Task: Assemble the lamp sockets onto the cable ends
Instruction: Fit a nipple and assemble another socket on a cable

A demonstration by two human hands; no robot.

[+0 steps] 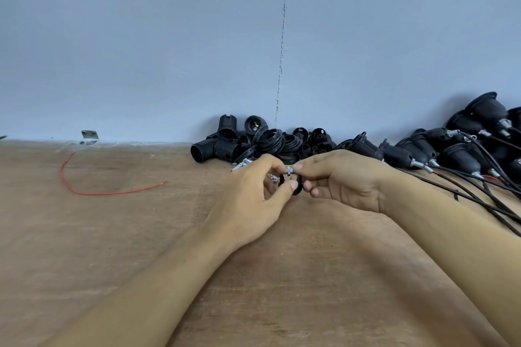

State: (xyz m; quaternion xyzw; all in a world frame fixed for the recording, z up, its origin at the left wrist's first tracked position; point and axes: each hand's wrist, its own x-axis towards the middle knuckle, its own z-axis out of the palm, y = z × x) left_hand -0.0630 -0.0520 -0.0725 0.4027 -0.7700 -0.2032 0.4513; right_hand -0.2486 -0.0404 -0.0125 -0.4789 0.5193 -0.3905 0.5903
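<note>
Left hand [253, 191] and right hand [341, 180] pinch one black socket part [298, 191] over the table [112, 234].
Head view: at centre, thumbs and forefingers close narrowly on it, a silver nut [288, 171] at its top; loose socket shells [225, 146] heap at 12 o'clock, cabled sockets [462, 156] at 3 o'clock, a red wire [84, 191] at 9 o'clock.

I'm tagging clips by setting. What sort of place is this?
Likely a small workshop assembly bench: a worn wooden tabletop, a heap of loose black socket shells, finished sockets on black cables at right, and the left hand and right hand pinching a socket part.
</note>
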